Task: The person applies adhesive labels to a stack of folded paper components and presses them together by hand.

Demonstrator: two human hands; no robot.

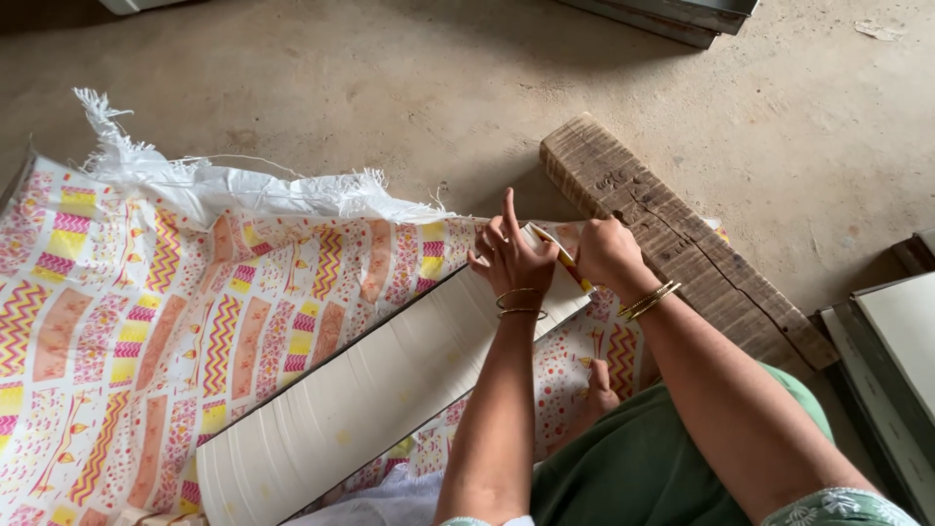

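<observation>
My left hand (510,255) presses flat on the far end of a long cream-white board (360,390), its forefinger pointing up. Close beside it, my right hand (606,253) is closed around a thin yellow pencil-like tool (563,255) whose tip rests on the board's end. The board lies diagonally across a patterned sheet (136,321) with pink, yellow and orange zigzags. Gold bangles sit on both wrists. My foot shows under the arms on the sheet.
A worn wooden block (682,244) lies on the concrete floor (409,88) just right of the hands. A frayed white woven sack (224,180) edges the sheet at the back. Stacked grey-edged boards (891,351) lie at the right; metal pieces (682,15) at the top.
</observation>
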